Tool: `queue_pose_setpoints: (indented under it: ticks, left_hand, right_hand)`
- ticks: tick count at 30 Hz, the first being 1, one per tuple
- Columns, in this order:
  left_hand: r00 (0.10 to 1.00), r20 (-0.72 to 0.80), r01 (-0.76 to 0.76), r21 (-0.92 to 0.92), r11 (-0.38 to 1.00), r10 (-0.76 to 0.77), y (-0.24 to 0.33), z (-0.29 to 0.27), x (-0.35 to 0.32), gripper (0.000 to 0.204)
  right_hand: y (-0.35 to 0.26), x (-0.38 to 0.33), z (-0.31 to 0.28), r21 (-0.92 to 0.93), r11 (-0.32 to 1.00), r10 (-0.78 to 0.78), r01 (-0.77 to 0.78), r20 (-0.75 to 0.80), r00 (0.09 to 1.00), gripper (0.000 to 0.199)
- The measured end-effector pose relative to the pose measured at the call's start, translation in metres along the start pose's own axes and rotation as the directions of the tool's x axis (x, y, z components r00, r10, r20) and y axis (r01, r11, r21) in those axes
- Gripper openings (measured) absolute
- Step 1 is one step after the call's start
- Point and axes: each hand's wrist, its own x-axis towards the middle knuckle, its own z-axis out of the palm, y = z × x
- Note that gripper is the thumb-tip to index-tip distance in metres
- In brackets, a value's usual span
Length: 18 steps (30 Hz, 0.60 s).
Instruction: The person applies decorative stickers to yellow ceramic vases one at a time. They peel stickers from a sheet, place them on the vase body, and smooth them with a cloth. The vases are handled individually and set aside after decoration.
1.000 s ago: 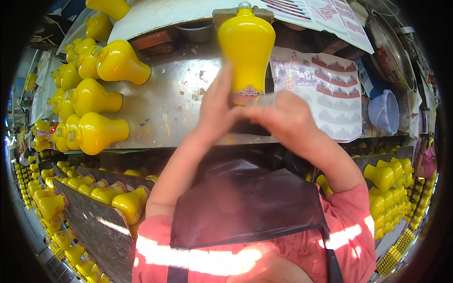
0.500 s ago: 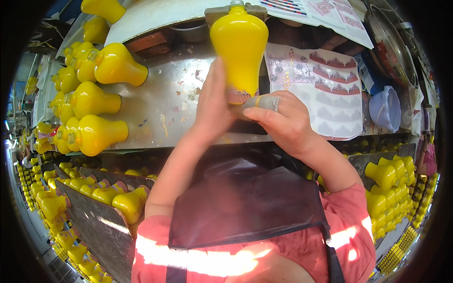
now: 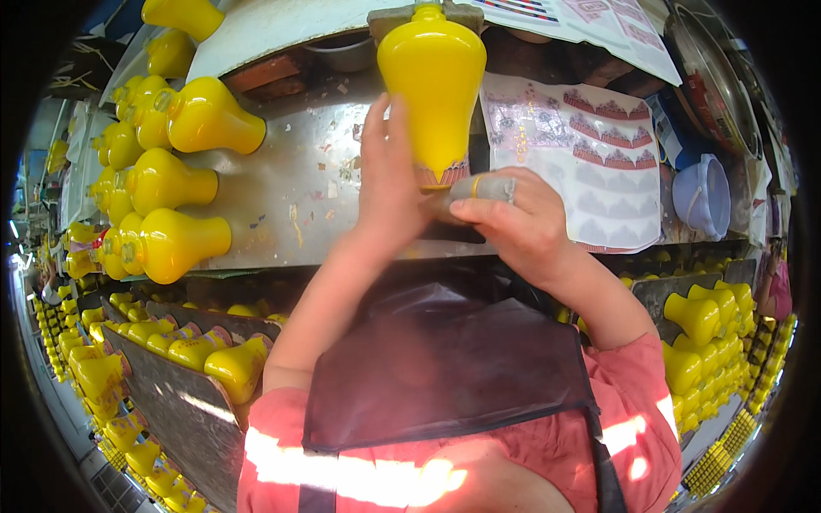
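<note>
Hands: close together at the base of a glossy yellow bulb-shaped ceramic vase (image 3: 432, 81).
Left hand (image 3: 389, 184): fingers extended and laid flat against the vase's lower left side; no closed grip is seen.
Right hand (image 3: 513, 218): closed round a small grey cylindrical roller or pad (image 3: 479, 188), which is pressed at the vase's bottom edge.
Vase position: held over the scratched metal worktable (image 3: 291, 197), neck pointing away from the person, narrow end seated in a grey block (image 3: 428, 13).
Band: a red-patterned decal strip (image 3: 445, 175) is seen round the vase base, just beside the roller.
Decal sheet: white sheet of red crown-shaped transfers (image 3: 590, 162) lies right of the hands, several already removed.
Left stock: more yellow vases (image 3: 175, 239) are laid on their sides along the table's left edge.
Lower trays: small yellow vases (image 3: 231, 363) are racked below.
Risk: decal could be creased or set crooked if the vase is allowed to rotate under uneven roller pressure; a slip is likely, since only flat-hand support is given.
</note>
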Motion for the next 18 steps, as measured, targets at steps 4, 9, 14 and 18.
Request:
queue_pose_setpoints:
  ticks: [4,9,14,18]
  left_hand:
    - [0.997,0.072,0.007,-0.037,0.999,-0.004,-0.002,-0.006,0.002,0.11]
    - [0.986,0.146,0.097,-0.109,0.989,-0.081,-0.009,-0.007,0.004,0.106]
    - [0.995,0.082,0.053,0.043,0.998,-0.056,0.0,-0.005,0.002,0.113]
    - [0.992,0.121,0.045,-0.102,0.994,-0.032,-0.009,-0.011,0.007,0.116]
  right_hand:
    - [-0.001,-0.002,-0.001,-0.084,0.896,0.418,-0.436,-0.171,0.892,0.033]
    - [-0.002,0.0,0.001,-0.027,0.989,0.146,-0.148,-0.064,0.987,0.029]
    - [-0.002,0.003,0.001,-0.035,0.996,0.077,-0.081,-0.092,0.993,0.029]
    - [-0.002,0.007,-0.001,-0.053,0.972,0.221,-0.227,-0.105,0.97,0.03]
